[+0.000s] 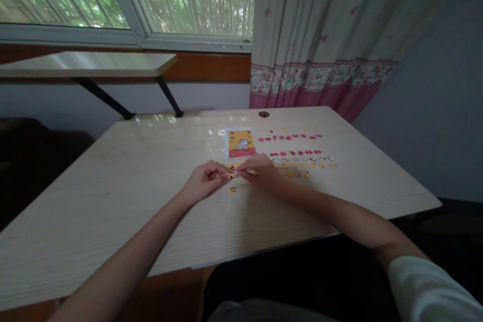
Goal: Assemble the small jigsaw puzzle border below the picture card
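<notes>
My left hand (204,181) is pinched, thumb and forefinger on the left side of a small yellow jigsaw puzzle piece (231,176). From the right, my right hand (262,170) pinches at the same small cluster, its fingertips covering part of it. Just above the fingertips lies a yellow piece with a red figure (232,167); whether it is joined to the one below I cannot tell. Closer to me rests a loose yellow piece with a dark curved mark (232,189). Beyond my hands lies a reference picture (241,143) of a white animal on yellow and red.
Rows of loose pieces spread over the table's right side: red pieces (290,137), white ones (324,159) and yellow ones (317,165). A raised shelf (113,65) stands at the back left. A round cable hole (263,114) sits near the back edge, before the curtain (302,50).
</notes>
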The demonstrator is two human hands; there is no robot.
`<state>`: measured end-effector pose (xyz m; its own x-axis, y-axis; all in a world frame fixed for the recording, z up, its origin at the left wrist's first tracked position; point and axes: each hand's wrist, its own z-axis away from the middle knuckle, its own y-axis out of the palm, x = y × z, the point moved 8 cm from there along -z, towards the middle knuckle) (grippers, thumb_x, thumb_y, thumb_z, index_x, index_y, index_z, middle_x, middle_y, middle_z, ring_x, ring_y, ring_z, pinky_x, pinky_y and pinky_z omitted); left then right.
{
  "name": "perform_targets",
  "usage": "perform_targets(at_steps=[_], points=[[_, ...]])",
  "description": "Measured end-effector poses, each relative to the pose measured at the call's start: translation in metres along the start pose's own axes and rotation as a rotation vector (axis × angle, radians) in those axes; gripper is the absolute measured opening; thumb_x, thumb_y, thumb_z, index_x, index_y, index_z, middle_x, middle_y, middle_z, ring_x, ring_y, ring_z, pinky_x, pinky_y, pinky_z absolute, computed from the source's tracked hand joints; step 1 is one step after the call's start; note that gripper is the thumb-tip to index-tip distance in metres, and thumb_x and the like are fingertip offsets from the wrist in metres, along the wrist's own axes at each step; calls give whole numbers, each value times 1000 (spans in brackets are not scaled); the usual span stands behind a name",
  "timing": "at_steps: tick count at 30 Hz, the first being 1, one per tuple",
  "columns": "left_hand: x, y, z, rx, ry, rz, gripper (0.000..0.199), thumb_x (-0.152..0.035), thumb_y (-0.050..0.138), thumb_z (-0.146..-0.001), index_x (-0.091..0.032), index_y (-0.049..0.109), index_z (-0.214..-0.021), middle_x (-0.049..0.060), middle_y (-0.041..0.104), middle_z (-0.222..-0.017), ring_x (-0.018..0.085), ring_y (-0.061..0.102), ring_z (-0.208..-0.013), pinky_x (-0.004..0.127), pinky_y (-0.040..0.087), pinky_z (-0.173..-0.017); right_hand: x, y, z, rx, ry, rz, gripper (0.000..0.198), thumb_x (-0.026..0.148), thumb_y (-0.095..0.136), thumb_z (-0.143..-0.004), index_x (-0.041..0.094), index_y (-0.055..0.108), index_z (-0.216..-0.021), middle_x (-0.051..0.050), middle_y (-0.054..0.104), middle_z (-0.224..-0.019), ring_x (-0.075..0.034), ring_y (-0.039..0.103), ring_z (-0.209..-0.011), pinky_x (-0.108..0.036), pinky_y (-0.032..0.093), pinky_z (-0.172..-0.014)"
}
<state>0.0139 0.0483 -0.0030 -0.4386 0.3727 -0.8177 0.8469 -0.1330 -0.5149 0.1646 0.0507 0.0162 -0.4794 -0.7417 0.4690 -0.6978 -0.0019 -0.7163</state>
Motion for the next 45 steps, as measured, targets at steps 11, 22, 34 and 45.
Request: perform_targets(at_steps=[11, 22, 34, 45], points=[[3, -10, -2, -39, 8, -157, 25, -37, 56, -82, -18, 71, -86, 7, 69, -84, 18, 59, -76, 32, 46, -70, 2, 11, 2, 66, -17, 127, 13, 33, 62, -85, 23, 70, -80, -2, 70, -85, -17, 58, -84, -32, 35, -76], [10, -3, -2, 25, 141, -398, 23, -32, 56, -84, -21, 73, -96, 6, 64, -85, 21, 55, -83, 35, 43, -78, -4, 27, 8, 136, 39, 170, 12, 33, 66, -80, 23, 71, -79, -3, 67, -85, -18, 54, -82, -32, 35, -75], [7, 0, -1, 56, 164, -471, 26, -38, 62, -81, -19, 72, -95, 7, 62, -88, 22, 55, -85, 37, 43, -81, 2, 26, 7, 129, -6, 193, 13, 32, 64, -82, 22, 72, -79, -3, 69, -85, -18, 53, -80, -32, 35, -74], [2, 2, -1, 46, 197, -519, 22, -35, 62, -81, -19, 69, -94, 5, 62, -83, 20, 54, -82, 35, 43, -78, 15, 27, 10, 172, -125, 291, 14, 26, 58, -87, 22, 71, -87, -3, 67, -84, -18, 49, -80, -32, 31, -71]])
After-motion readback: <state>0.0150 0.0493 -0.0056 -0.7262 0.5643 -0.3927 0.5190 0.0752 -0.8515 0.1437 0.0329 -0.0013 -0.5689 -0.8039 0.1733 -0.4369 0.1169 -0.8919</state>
